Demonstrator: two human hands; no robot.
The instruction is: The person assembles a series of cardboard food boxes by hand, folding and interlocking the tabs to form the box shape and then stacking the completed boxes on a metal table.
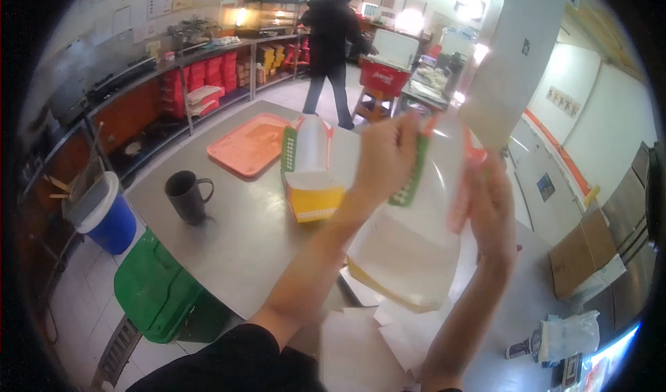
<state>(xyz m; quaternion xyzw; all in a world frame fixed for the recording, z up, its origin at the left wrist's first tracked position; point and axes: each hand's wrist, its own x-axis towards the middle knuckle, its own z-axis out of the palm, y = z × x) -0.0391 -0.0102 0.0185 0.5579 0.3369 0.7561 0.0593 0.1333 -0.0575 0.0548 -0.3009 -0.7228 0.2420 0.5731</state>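
L hand (388, 157) is gripping the upper L side of an open carton (409, 253), fingers curling in around the edge by its green strip; R hand (488, 196) is holding the opp. side up near the reddish corner, so both hands are closing on the card, tho motion blur is hiding exact fingertip contact. Carton is hanging tilted between the hands, over the near R part of the metal worktop (225, 246), its pale inside facing the wearer & a yellow edge showing low on the L. Below it, white card sheets (361, 347) are lying loose & overlapping at the near edge. A 2nd carton (316, 201), yellow in front w/ a green L side, is standing open on the worktop just L of the held one. Beyond it to the far L, an orange tray (246, 146) is lying flat; a dark mug (184, 198) is standing further L, handle pointing R. Off the L edge, a green bin (159, 277) & a blue bucket (113, 225) w/ white rim are sitting low. On the R, a brown cardboard box (576, 253) is standing, w/ a clear plastic bag (570, 335) lying nearer. At the far side, a person in dark clothes (333, 41) is standing near a red cooler (383, 78).
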